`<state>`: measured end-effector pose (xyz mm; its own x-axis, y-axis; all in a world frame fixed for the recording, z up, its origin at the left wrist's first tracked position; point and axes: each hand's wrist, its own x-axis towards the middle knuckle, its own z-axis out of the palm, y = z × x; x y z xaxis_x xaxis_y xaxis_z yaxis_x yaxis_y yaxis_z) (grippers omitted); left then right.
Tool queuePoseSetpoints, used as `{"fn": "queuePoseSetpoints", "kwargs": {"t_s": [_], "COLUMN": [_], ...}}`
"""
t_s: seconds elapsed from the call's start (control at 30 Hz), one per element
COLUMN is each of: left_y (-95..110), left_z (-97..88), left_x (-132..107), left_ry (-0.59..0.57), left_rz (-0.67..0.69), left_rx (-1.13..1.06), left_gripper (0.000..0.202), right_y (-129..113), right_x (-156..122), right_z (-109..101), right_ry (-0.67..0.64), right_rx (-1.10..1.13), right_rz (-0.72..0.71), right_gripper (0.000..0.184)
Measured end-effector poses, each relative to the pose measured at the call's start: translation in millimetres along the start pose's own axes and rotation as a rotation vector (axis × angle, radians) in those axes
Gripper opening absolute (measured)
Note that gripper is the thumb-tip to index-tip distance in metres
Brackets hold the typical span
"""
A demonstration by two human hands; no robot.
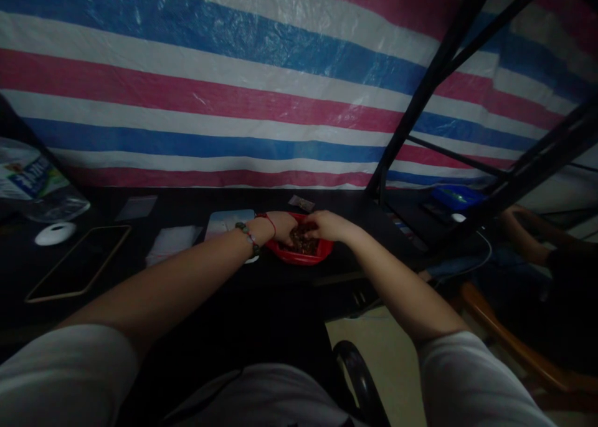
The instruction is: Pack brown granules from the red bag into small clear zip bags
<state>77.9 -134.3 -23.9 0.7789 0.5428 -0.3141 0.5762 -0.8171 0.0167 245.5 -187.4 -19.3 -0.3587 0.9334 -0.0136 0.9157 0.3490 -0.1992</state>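
A small red tray (308, 256) sits on the dark table (187, 290) in front of me, filled with several small dark brown pieces (304, 245). My left hand (280, 225), with a beaded bracelet and a red string at the wrist, reaches into the tray's left side with its fingers curled among the pieces. From the right, my right hand (326, 225) dips into the same tray, fingers pinched together over the pieces. What either hand holds is too small and dark to make out.
A phone (77, 263) lies flat at the left, beside a white round object (55, 233) and a water bottle (37, 187). White papers (170, 243) lie left of the tray. A striped tarp hangs behind. A black metal frame (420, 103) rises at right; another person's arm (523, 234) is beyond it.
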Motion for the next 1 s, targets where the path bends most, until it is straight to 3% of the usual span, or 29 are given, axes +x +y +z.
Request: {"fn": "queuePoseSetpoints", "kwargs": {"t_s": [0.13,0.2,0.33,0.47,0.63,0.7,0.8,0.9,1.0], "left_y": [-2.5,-2.0,2.4,3.6,-10.2,-18.5,-29.4,-35.9,-38.8], "left_z": [3.7,5.1,4.7,5.3,15.1,19.2,21.6,20.9,21.6], "left_x": [-5.0,-9.6,-26.9,-52.2,-84.6,-97.3,-117.3,-140.2,-165.4], "left_ry": [0.074,0.148,0.355,0.461,0.601,0.675,0.809,0.878,0.821], "left_rz": [0.011,0.041,0.140,0.191,0.165,0.070,-0.092,-0.173,-0.163], "left_rx": [0.021,0.022,0.007,-0.069,-0.380,-0.530,-0.756,-0.956,-1.128], "left_gripper": [0.026,0.024,0.025,0.029,0.023,0.023,0.037,0.057,0.054], "right_y": [23.1,34.9,52.1,63.3,70.0,57.8,12.8,-51.9,-109.0], "right_x": [36.7,58.5,87.5,89.8,76.7,69.7,55.2,37.9,24.4], "right_z": [-7.9,-3.3,16.2,28.5,15.5,4.8,-7.9,-9.0,-0.3], "right_ry": [0.184,0.162,0.058,0.023,0.135,0.245,0.321,0.238,0.066], "right_rx": [0.047,0.026,0.039,0.071,0.239,0.476,0.883,1.172,1.331], "right_rz": [0.058,0.135,0.243,0.241,0.293,0.288,0.184,0.052,-0.015], "right_gripper": [0.024,0.028,0.052,0.043,0.035,0.032,0.034,0.035,0.032]}}
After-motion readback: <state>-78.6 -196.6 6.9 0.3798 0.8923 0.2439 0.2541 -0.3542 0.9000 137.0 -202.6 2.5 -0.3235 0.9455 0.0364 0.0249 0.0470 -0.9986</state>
